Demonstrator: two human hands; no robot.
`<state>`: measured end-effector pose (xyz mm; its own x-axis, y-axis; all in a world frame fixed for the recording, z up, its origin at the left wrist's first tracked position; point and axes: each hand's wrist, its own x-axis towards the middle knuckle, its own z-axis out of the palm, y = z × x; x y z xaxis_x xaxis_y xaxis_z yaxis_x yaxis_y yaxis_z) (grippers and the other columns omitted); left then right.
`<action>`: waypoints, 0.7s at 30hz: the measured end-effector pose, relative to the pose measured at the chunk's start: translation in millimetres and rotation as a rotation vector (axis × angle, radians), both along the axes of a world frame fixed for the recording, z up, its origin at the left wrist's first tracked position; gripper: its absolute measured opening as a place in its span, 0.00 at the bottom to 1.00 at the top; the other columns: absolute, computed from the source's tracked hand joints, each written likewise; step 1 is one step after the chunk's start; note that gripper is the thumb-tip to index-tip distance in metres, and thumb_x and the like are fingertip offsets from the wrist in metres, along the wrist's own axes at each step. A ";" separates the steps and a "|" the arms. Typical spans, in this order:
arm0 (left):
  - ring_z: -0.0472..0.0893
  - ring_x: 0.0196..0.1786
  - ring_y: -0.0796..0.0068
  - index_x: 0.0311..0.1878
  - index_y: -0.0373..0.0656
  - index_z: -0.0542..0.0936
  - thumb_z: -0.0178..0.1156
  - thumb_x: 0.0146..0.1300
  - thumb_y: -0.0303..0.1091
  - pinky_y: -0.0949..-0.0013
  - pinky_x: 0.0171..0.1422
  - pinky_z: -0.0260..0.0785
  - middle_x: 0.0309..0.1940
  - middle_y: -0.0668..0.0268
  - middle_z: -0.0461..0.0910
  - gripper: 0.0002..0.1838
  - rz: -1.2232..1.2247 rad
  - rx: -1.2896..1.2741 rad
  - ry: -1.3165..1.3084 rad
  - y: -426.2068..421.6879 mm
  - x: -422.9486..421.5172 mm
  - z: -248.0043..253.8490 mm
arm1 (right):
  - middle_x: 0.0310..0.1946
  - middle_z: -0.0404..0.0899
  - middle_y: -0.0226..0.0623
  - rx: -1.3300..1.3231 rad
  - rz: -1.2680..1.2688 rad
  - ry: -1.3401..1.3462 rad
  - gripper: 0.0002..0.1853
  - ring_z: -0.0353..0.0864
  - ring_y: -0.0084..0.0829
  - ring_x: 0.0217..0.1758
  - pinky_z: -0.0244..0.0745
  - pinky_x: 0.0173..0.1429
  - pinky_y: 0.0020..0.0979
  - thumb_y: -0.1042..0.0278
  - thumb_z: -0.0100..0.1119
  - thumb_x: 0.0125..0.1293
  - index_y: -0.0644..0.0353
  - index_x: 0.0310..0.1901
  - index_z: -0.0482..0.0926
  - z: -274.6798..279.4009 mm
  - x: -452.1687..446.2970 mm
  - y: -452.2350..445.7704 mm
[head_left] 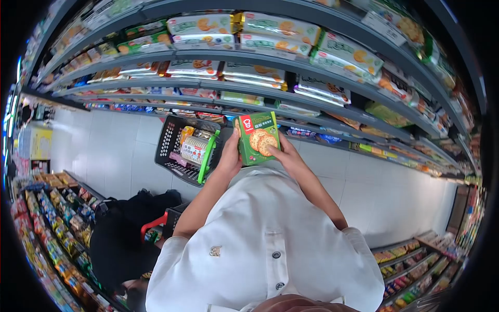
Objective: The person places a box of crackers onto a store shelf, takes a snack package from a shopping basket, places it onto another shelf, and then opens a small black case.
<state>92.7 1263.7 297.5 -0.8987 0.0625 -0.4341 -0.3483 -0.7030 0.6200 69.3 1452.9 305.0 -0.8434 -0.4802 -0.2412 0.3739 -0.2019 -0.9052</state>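
Note:
A green box point(258, 138) with round crackers pictured on its front is held up before my white shirt. My left hand point(230, 151) grips its left edge, with the thumb along the side. On the box's lower right, my right hand point(287, 154) holds it with the thumb over the front. Just left of my left hand is a dark shopping basket point(169, 136) with a green handle point(208, 156). Inside the basket lie a clear-wrapped pack point(193, 151) and an orange-yellow packet point(187, 133).
Shelves point(208, 53) of packaged biscuits curve across the front. Behind me at the lower left, a person in black point(122, 239) is beside a second basket with a red handle point(154, 226). More snack racks point(57, 223) stand at the lower left and lower right point(410, 265).

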 end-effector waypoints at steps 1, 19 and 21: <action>0.80 0.56 0.70 0.64 0.40 0.68 0.42 0.75 0.55 0.65 0.59 0.74 0.56 0.60 0.77 0.29 0.003 0.019 -0.011 -3.5 -0.2 -3.3 | 0.66 0.66 0.36 -0.017 0.012 -0.076 0.38 0.68 0.29 0.66 0.73 0.60 0.31 0.68 0.63 0.66 0.59 0.74 0.54 3.3 4.1 -1.4; 0.76 0.49 0.80 0.59 0.45 0.72 0.58 0.70 0.46 0.73 0.52 0.68 0.47 0.69 0.78 0.21 0.089 -0.287 0.031 -29.6 -8.9 -2.9 | 0.64 0.68 0.37 0.134 0.047 -0.111 0.40 0.72 0.28 0.62 0.77 0.51 0.28 0.64 0.65 0.63 0.60 0.73 0.55 1.3 8.1 -5.2; 0.76 0.49 0.81 0.58 0.46 0.72 0.58 0.70 0.47 0.74 0.52 0.68 0.47 0.70 0.78 0.20 0.078 -0.286 0.039 -30.9 -8.9 -3.1 | 0.67 0.63 0.38 0.135 0.088 -0.127 0.40 0.72 0.30 0.63 0.79 0.53 0.33 0.70 0.61 0.65 0.61 0.75 0.50 -2.1 6.6 -4.2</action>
<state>83.8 1232.9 294.5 -0.9122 -0.1275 -0.3893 -0.2721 -0.5217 0.8085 75.8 1448.7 302.9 -0.7582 -0.5067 -0.4103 0.4979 -0.0437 -0.8661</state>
